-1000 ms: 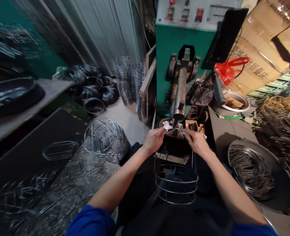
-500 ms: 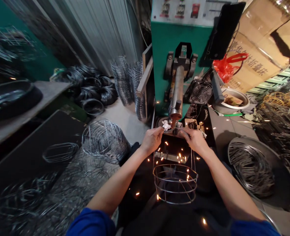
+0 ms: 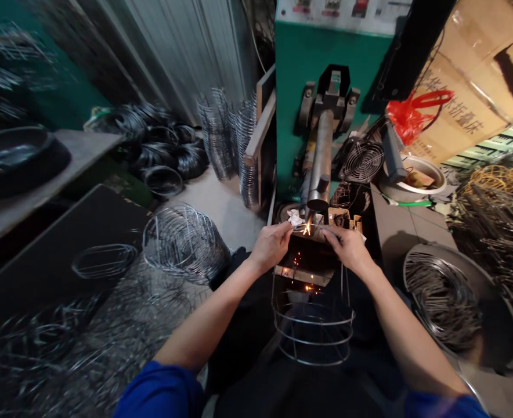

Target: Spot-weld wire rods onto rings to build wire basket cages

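Note:
A wire basket (image 3: pixel 315 320) hangs below my hands, its tall wire handle reaching up to my fingers. My left hand (image 3: pixel 273 247) pinches the handle's top on the left. On the right, my right hand (image 3: pixel 347 247) pinches the same handle. Between the two hands, the wire lies at the electrode tip of a green spot welder (image 3: pixel 321 168), where a bright spark glows. More sparks fall through the basket's upper part. The exact contact of wire and electrode is too small to make out.
A heap of wire frames (image 3: pixel 184 244) stands at left, with stacked wire rings (image 3: pixel 217 136) behind. At right lies a wide pan (image 3: pixel 495 331) holding short wire pieces. A white bowl (image 3: pixel 434 188) and a red plastic bag (image 3: pixel 408 119) sit beside the welder.
Sparks that were scattered widely around the basket are fewer, and a fresh bright spark shows at the electrode. The view has shifted slightly; both hands keep their hold.

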Action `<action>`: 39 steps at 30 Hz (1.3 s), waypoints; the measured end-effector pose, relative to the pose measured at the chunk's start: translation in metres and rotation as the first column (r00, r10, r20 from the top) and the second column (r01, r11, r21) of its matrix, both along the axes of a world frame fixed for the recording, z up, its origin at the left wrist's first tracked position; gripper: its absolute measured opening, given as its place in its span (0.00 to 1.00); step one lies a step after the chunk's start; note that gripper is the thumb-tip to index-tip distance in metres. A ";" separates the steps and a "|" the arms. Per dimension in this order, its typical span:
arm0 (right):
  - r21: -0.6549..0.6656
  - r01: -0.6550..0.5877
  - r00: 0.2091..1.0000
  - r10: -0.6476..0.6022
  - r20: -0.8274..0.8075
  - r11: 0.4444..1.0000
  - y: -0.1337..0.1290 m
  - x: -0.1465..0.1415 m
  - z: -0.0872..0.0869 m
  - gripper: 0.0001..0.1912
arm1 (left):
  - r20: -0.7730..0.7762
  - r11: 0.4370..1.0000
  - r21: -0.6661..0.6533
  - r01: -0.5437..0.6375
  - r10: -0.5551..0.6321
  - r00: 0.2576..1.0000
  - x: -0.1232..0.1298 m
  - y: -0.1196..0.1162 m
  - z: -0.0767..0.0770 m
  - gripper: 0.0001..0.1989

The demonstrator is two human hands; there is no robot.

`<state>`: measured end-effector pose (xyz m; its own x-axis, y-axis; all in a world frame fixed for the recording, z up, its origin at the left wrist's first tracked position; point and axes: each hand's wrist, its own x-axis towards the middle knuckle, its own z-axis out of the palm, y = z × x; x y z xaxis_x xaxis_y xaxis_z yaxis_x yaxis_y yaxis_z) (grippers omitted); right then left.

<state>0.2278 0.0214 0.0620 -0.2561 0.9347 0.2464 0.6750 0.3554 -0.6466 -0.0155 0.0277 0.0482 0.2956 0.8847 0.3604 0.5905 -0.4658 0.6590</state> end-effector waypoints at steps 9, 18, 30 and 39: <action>0.007 0.103 0.994 -0.103 -0.042 0.995 -0.036 0.001 0.019 0.19 | 0.389 0.963 -0.264 0.061 0.049 0.920 -0.010 -0.020 -0.007 0.10; 0.263 0.263 0.963 -0.236 -0.130 0.928 -0.122 0.024 0.059 0.15 | 0.739 0.335 -0.591 0.734 0.589 0.326 0.006 -0.151 -0.069 0.33; -0.357 0.929 0.256 -0.523 0.813 -0.100 -0.389 0.259 -0.220 0.24 | 0.684 0.573 -0.722 0.389 0.502 0.530 0.027 -0.133 -0.078 0.35; -0.438 0.899 0.381 -0.497 0.780 0.002 -0.388 0.272 -0.251 0.23 | 0.640 0.773 -0.611 0.169 0.357 0.681 0.028 -0.122 -0.075 0.29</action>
